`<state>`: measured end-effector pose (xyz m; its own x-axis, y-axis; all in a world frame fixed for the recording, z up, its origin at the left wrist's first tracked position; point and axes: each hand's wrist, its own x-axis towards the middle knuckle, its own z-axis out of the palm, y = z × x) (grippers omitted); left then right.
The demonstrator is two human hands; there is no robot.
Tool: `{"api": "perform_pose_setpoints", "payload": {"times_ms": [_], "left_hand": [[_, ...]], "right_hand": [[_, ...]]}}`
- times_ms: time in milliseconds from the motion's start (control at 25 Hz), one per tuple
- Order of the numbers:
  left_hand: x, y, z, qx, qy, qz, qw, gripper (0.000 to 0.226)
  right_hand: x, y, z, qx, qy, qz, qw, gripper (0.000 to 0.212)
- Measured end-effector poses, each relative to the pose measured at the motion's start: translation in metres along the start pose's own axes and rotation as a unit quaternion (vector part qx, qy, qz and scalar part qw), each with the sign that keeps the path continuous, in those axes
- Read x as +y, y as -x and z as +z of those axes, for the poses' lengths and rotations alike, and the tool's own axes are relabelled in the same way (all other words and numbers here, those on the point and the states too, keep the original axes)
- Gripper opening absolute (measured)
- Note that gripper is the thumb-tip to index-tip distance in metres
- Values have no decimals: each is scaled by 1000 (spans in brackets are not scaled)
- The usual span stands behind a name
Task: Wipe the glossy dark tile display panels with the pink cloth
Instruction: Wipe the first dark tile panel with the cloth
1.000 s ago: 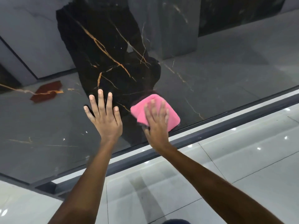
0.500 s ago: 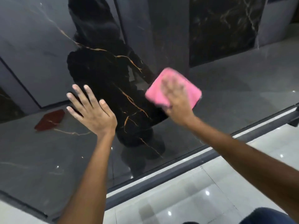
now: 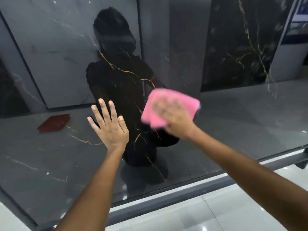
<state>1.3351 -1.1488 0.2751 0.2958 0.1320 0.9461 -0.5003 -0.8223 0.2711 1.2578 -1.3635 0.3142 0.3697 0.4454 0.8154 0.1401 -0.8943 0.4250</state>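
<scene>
Right hand (image 3: 176,120) presses pink cloth (image 3: 168,107) flat on tile panel (image 3: 233,117); left hand (image 3: 110,129) splayed, empty

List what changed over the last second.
The right hand swept the pink cloth up the dark panel, away from its bottom edge, without letting go. The left hand stayed flat and open on the panel.

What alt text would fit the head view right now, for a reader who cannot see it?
A right hand presses a blurred, folded pink cloth against a glossy dark tile display panel with gold veins. The left hand lies flat and open on the panel beside it, apart from the cloth.
</scene>
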Motion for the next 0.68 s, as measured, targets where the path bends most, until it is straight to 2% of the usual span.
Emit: {"api": "perform_pose_setpoints", "payload": {"times_ms": [40, 80, 120, 160, 240, 280, 320, 360, 400, 440, 480, 520, 560, 600, 680], "left_hand": [[0, 2, 1, 4, 6, 2, 1000, 56], [-2, 4, 1, 8, 10, 7, 1000, 56], [-4, 5, 2, 9, 7, 14, 1000, 56], [-6, 5, 3, 8, 0, 17, 1000, 56], [-4, 3, 3, 7, -15, 10, 1000, 56], [0, 3, 0, 10, -19, 10, 1000, 57], [1, 2, -5, 4, -19, 18, 1000, 56], [-1, 1, -12, -10, -6, 32, 999, 55], [-8, -3, -21, -24, 11, 47, 999, 51], [-21, -10, -32, -25, 22, 49, 998, 46], [-38, -19, -43, -12, 24, 30, 999, 42], [-59, -27, -52, 8, 18, -6, 1000, 39], [-79, -33, -60, 21, 2, -40, 999, 40], [-96, -36, -65, 22, -21, -56, 998, 43], [-114, -33, -61, 4, -54, -34, 998, 49]], "right_hand": [[-19, 17, 4, -91, 40, -182, 978, 86], [-19, 25, 6, -131, 81, -283, 947, 79], [-3, 21, 2, -129, 98, -307, 938, 73], [15, 8, -5, -93, 91, -256, 958, 69], [39, -24, -23, -24, 35, -34, 999, 62], [38, -34, -30, 3, 1, 80, 997, 61], [24, -38, -29, 22, -15, 155, 988, 62], [7, -33, -21, 22, -13, 167, 986, 65], [-10, -22, -11, 0, 8, 102, 995, 68], [-22, -10, -7, -47, 32, -18, 998, 71], [-20, -6, -8, -87, 64, -125, 986, 73], [-9, -14, -11, -85, 79, -169, 979, 74], [2, -30, -14, -55, 83, -142, 985, 72], [9, -52, -18, -9, 65, -53, 996, 69], [1, -100, -28, 99, 28, 135, 985, 62]]}}
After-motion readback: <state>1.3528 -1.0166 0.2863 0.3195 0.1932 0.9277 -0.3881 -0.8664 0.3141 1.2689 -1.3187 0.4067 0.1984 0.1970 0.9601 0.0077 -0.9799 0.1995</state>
